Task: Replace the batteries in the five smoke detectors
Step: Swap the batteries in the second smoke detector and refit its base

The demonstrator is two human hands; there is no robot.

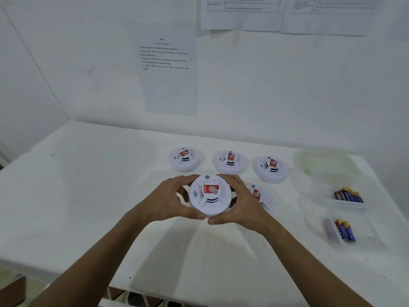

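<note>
White table point(88, 196) under a papered wall, and you've got the round white plastic smoke detector with the red label point(209, 196) lifted face-up between left hand point(170, 200) and right hand point(241, 204), fingers curled round its rim, looking set to twist it open for the batteries.

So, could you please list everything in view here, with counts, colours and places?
held smoke detector: 1, white with red label, between both hands above the table
other smoke detectors: 4, white with red labels, on the table behind and right
table: 1, white
batteries: 2 groups, blue and yellow, in clear trays at right
clear container: 1, far right
papers: several, white, on the wall
left hand: grips the detector
right hand: grips the detector
</note>
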